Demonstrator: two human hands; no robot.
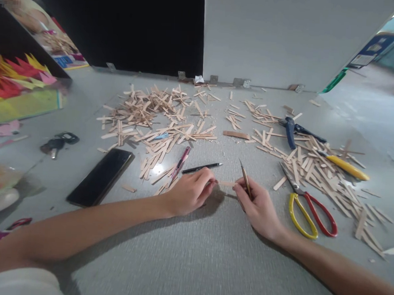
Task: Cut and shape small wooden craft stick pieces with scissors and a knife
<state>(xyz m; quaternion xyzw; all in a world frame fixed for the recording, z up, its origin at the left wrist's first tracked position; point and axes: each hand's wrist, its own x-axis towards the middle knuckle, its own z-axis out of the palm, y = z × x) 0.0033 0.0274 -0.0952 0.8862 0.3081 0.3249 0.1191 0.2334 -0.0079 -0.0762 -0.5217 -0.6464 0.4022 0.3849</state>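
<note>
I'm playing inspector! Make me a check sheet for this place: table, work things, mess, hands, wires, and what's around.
Surface: grey table, strewn with sticks.
Job's things: small wooden stick between the hands; thin pointed tool.
Clutter: loose sticks, scissors, phone, keys.
Hands: left hand pinches the stick; right hand holds the tool, fingers at the stick's other end.
Cables: nothing seen.
Surroundings: black panel, white panel; another person's arm.

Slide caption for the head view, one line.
Left hand and right hand hold a wooden stick between them, the right also gripping a pointed tool, with scissors and loose sticks around.
</note>
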